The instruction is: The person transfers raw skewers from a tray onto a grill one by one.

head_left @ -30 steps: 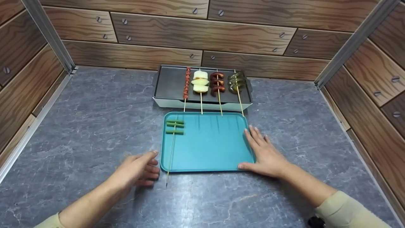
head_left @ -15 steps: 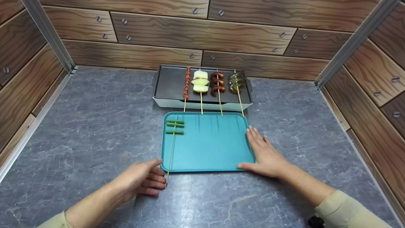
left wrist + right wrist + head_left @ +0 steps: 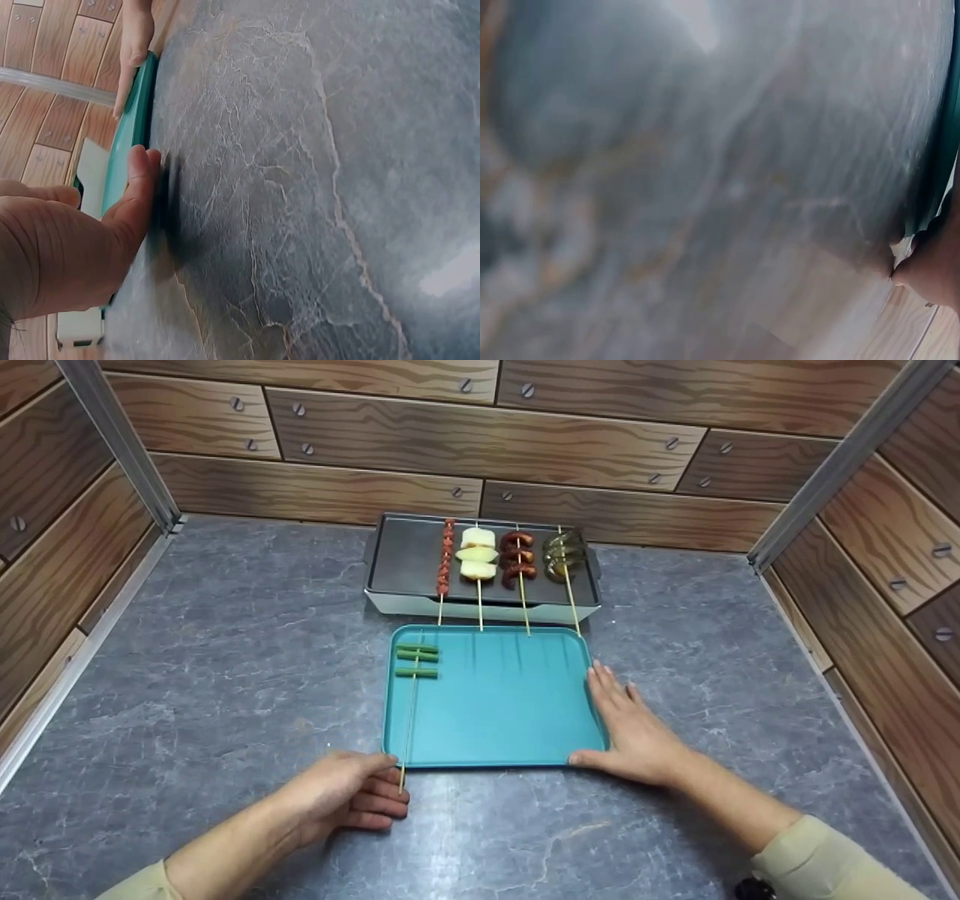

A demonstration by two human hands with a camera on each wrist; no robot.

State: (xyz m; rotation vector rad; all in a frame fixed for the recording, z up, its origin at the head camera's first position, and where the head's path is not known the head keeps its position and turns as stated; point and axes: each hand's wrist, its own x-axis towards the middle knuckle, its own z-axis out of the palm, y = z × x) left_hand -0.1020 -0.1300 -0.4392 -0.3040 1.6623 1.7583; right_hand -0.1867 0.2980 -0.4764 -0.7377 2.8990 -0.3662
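A skewer of green pieces (image 3: pixel 416 672) lies at the left of the turquoise tray (image 3: pixel 495 705), its bare stick end jutting past the front rim. At that front left corner is my left hand (image 3: pixel 349 795), the thumb near the rim and the fingers extended beneath the stick's end. Fairly straight fingers also show on the left hand (image 3: pixel 82 240) in the left wrist view, beside the tray (image 3: pixel 116 161). My right hand (image 3: pixel 634 731) rests along the tray's right edge with its fingers straight. Only part of the right hand (image 3: pixel 934 274) shows in the right wrist view.
Behind the tray stands a dark grill plate (image 3: pixel 405 555) on a white base. It bears a thin red skewer (image 3: pixel 445 559), a pale chunk skewer (image 3: pixel 478 555), a reddish-brown curled skewer (image 3: pixel 517 559) and a dark green skewer (image 3: pixel 562 556). Their sticks reach toward the tray.
My left hand has moved right and nearer along the table, from beside the tray to its front left corner under the stick's end. The right hand and tray have hardly moved.
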